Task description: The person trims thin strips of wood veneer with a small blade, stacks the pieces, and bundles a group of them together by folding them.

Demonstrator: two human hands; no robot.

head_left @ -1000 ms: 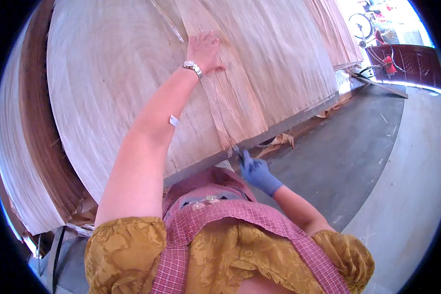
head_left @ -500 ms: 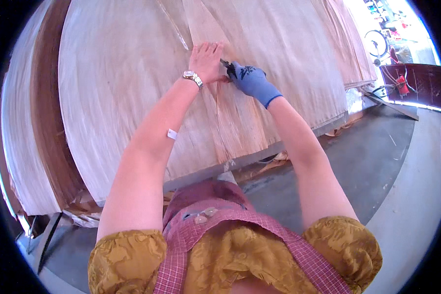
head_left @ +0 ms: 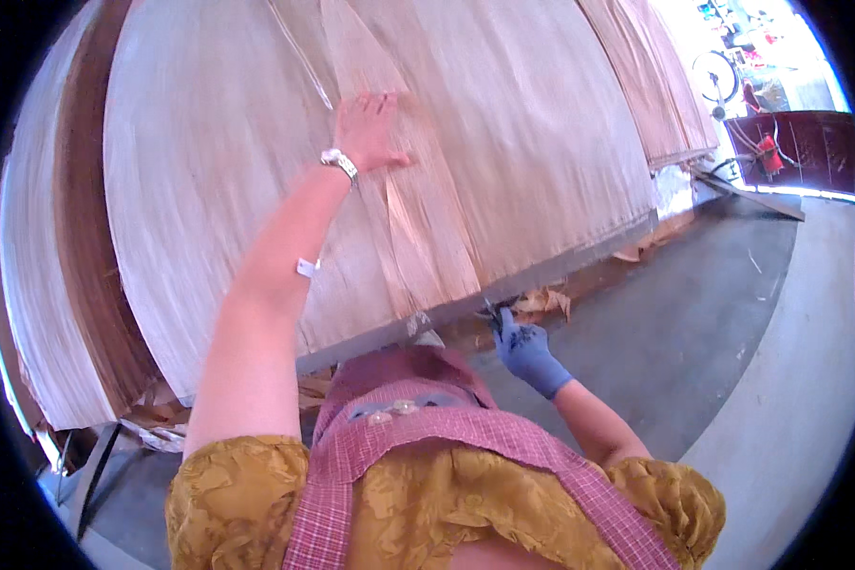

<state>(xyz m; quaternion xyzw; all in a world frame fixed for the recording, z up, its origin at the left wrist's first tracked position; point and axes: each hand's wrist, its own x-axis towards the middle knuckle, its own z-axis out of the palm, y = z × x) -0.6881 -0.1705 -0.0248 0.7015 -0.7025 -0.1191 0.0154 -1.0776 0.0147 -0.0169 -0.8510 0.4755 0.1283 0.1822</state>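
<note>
Ideally, my open left hand [head_left: 366,131] presses evenly on the strip [head_left: 426,209] lying across the veneer [head_left: 541,142], with my gloved right hand [head_left: 527,353], closed round a dark tool [head_left: 495,313], clear of the near edge [head_left: 560,259].

The left hand [head_left: 366,133] rests on a wood sheet [head_left: 541,142] at eleven o'clock, the right hand [head_left: 530,353] just off its near edge at four. Stacked sheets [head_left: 43,237] stand at nine, a wheel [head_left: 715,76] at two.

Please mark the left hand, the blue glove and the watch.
Left hand [head_left: 368,135], head view: back of the hand.
Blue glove [head_left: 532,358], head view: middle, above the cuff.
Watch [head_left: 343,165], head view: metal band.
</note>
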